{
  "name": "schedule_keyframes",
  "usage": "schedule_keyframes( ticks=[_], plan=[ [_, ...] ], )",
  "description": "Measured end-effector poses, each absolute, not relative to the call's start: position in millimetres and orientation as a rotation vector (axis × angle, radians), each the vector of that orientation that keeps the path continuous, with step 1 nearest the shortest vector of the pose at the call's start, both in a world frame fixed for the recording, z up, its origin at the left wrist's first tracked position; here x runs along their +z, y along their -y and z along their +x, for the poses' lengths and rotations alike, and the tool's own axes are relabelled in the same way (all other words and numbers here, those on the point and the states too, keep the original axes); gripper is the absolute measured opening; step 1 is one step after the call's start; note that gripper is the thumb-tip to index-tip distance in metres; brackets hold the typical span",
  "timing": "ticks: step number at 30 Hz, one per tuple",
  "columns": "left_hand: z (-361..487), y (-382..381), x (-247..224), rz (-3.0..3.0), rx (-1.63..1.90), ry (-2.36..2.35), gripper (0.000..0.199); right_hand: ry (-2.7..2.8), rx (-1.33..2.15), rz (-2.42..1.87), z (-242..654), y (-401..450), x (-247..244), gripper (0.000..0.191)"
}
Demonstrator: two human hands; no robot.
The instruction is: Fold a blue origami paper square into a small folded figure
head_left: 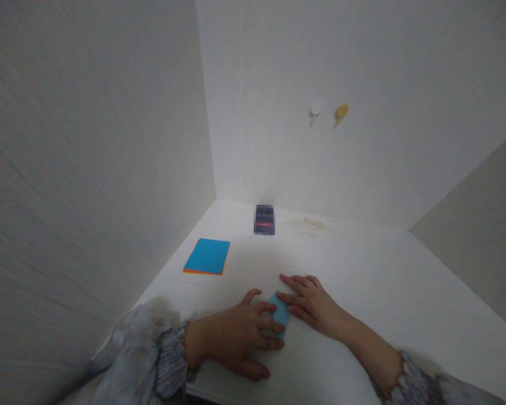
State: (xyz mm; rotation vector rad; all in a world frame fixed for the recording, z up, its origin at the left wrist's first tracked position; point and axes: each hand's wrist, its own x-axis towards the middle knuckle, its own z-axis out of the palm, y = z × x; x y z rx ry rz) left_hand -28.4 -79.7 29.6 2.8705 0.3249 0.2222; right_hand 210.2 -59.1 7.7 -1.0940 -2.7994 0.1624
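Lower centre: I see left hand (245, 331), right hand (316, 304), both spread, touching light-blue paper (280, 315); I'd press evenly.

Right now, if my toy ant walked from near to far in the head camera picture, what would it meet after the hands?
Light-blue paper → blue paper square → blurry dark rectangle → back wall with white hook and yellow hook.
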Motion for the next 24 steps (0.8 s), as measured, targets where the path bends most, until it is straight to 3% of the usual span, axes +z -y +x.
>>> schedule_keyframes(
  ticks=[13, 19, 24],
  plan=[
    [-31, 83, 37, 2.881, 0.225, -0.316, 0.046, 2.689, -0.015, -1.173, 198, 64, -2, 0.033],
    [-32, 83, 40, 2.885, 0.217, -0.321, 0.049, 2.761, 0.147, -0.827, 200, 70, 7, 0.034],
    [-33, 82, 37, 2.903, 0.198, -0.307, 0.047, 2.841, 0.294, -0.84, 199, 71, 12, 0.035]
  ],
)
